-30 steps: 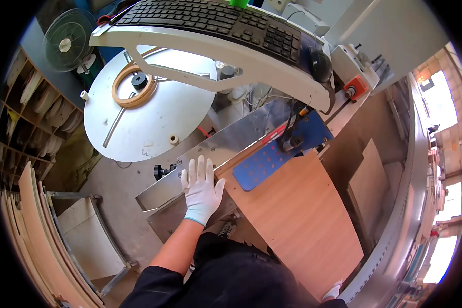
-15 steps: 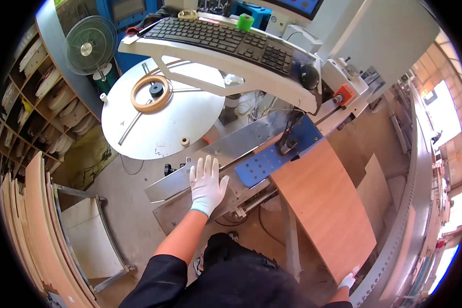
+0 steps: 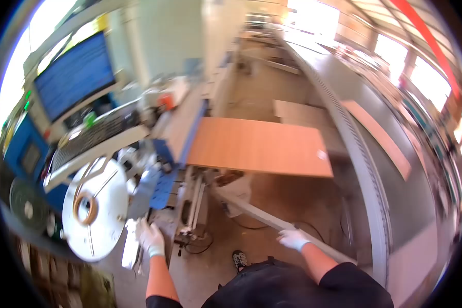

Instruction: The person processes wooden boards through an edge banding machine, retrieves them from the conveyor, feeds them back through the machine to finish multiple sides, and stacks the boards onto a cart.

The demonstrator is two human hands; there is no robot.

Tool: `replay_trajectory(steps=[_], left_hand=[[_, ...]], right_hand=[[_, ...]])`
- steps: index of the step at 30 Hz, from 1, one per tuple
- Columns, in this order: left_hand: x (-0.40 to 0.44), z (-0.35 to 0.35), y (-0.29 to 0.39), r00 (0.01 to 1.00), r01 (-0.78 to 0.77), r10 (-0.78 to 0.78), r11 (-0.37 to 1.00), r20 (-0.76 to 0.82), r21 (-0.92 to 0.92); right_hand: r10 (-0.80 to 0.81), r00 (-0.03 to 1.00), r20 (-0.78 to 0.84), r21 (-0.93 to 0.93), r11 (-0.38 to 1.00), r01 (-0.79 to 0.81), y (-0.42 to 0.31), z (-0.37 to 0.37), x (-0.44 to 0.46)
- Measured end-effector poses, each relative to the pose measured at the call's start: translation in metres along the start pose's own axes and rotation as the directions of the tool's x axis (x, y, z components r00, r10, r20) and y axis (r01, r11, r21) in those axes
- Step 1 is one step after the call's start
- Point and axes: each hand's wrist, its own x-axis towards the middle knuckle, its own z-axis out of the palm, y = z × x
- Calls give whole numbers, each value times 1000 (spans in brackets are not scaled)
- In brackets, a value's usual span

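Fingers of the gloved right hand (image 3: 293, 239) are hanging slightly bent and loosely parted, holding nothing visible; whether they are touching the grey bar (image 3: 264, 216) beside them, I cannot tell. Fingers of the gloved left hand (image 3: 151, 239) are reaching out nearly straight by the metal guide (image 3: 131, 250), blur hiding any contact. Farther off, the blue plate (image 3: 162, 191) is sitting beyond the left fingers, and the wooden board (image 3: 256, 146) is lying beyond both hands, well apart from the fingers.

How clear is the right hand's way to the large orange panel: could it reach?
Probably yes: nothing visible blocks the way from the right hand to the large orange panel; floor shows between. Depth is hard to judge, so a step closer may be needed.
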Motion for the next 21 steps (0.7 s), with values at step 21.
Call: replay_trajectory(steps=[21], left_hand=[[-197,-45,-60,996,-50,27,963,89,266]], right_hand=[[494,37,-869,412,761,-502,215,54,-491]])
